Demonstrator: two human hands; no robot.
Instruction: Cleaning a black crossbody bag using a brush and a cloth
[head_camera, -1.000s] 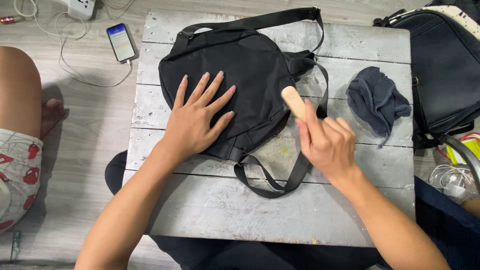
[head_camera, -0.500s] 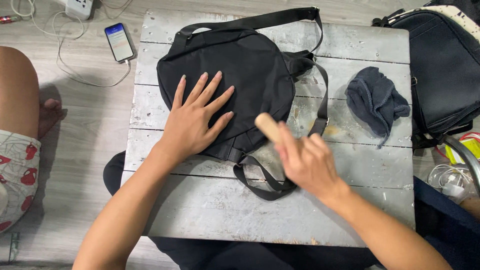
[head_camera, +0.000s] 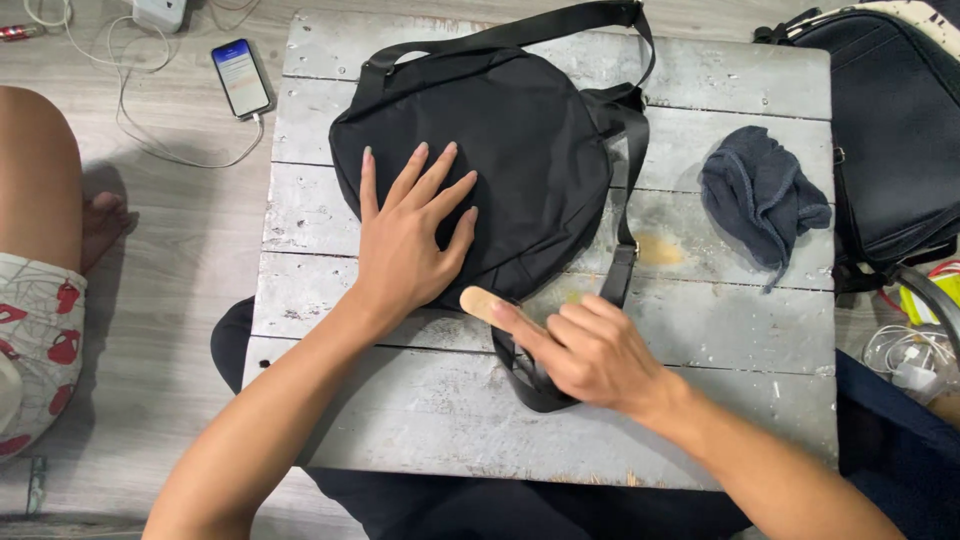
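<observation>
Black fabric bag (head_camera: 520, 150) lies flat on grey plank bench (head_camera: 720, 80), rounded body toward far-left area, smooth panel up. One long strap loops over far edge of bag; another runs down right side past buckle and curls into loop at near edge. I see my left hand (head_camera: 410, 245) spread flat on bag's near-left part. Wooden-handled tool (head_camera: 482, 302), light tan, rounded end, sits at bag's near edge in my right hand (head_camera: 590, 350); working end hidden.
</observation>
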